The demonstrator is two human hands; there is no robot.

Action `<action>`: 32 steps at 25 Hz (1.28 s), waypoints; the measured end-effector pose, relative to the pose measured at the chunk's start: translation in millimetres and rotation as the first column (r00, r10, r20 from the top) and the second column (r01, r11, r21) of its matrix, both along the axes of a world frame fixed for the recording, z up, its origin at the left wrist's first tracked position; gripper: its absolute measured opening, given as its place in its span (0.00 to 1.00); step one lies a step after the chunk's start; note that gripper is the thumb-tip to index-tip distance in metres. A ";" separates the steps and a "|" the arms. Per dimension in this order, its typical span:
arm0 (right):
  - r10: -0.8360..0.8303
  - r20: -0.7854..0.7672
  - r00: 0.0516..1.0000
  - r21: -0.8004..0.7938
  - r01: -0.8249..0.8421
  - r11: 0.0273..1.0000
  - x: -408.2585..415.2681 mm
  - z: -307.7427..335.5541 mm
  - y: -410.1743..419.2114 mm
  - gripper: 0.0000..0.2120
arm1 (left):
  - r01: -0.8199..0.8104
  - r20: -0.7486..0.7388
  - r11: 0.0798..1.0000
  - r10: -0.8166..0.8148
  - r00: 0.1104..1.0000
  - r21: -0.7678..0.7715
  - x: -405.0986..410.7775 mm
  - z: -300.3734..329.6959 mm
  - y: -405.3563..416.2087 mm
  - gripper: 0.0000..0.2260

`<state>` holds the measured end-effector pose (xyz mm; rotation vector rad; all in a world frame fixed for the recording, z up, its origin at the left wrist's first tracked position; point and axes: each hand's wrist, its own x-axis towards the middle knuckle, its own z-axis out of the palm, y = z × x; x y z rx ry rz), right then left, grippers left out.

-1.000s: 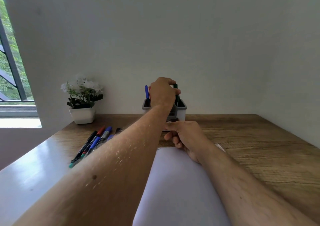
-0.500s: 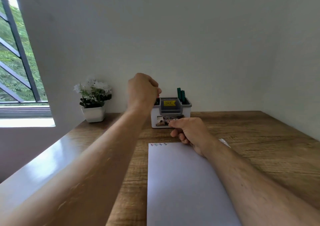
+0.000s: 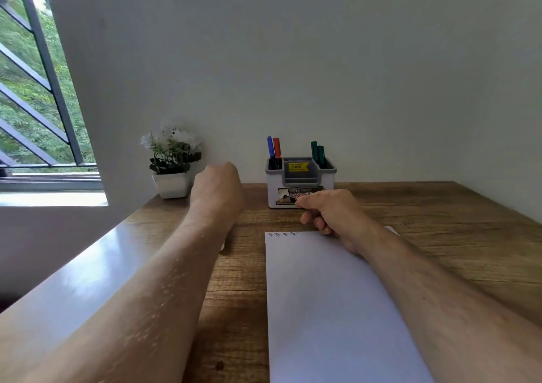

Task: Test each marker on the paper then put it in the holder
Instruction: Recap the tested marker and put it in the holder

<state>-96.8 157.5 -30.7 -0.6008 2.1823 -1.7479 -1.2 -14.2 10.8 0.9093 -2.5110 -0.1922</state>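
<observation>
A grey and white holder [image 3: 328, 177] stands at the back of the desk by the wall. A blue marker [image 3: 270, 147] and a red marker [image 3: 277, 148] stick up from its left pocket, and two green markers [image 3: 317, 152] from its right. The white paper [image 3: 328, 309] lies in front of it, with small coloured marks [image 3: 282, 234] along its top left edge. My left hand [image 3: 217, 190] hovers left of the holder, fingers curled under, nothing visible in it. My right hand [image 3: 331, 212] rests curled on the paper's top edge, thumb tip at the holder's front.
A white pot of white flowers [image 3: 171, 162] stands at the back left, just beyond my left hand. The wooden desk [image 3: 440, 221] runs to the wall behind and on the right. A barred window [image 3: 32, 89] is at the far left. My left forearm hides the desk's left part.
My left hand has come away from the top of the holder and moved left and down. The view has turned left. My right hand stays by the holder's front.
</observation>
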 end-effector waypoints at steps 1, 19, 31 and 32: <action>0.001 -0.006 1.000 0.003 -0.001 1.000 0.0 -0.1 0.0 0.06 | -0.001 0.021 0.999 0.002 1.000 -0.036 -0.9 -4.0 1.4 0.06; 0.010 -0.010 1.000 0.007 -0.010 1.000 0.8 1.1 -1.2 0.05 | 0.071 0.185 0.996 -0.060 0.981 -0.053 -18.2 -16.8 16.2 0.12; -0.002 -0.012 1.000 0.013 0.003 1.000 2.3 1.8 -1.8 0.06 | 0.074 -0.042 0.996 -0.072 0.997 0.053 -16.6 -10.0 19.4 0.07; -0.005 -0.008 1.000 0.012 0.005 1.000 2.4 1.6 -2.1 0.06 | 0.090 -0.083 0.994 -0.084 0.993 0.064 -15.6 -7.4 20.7 0.09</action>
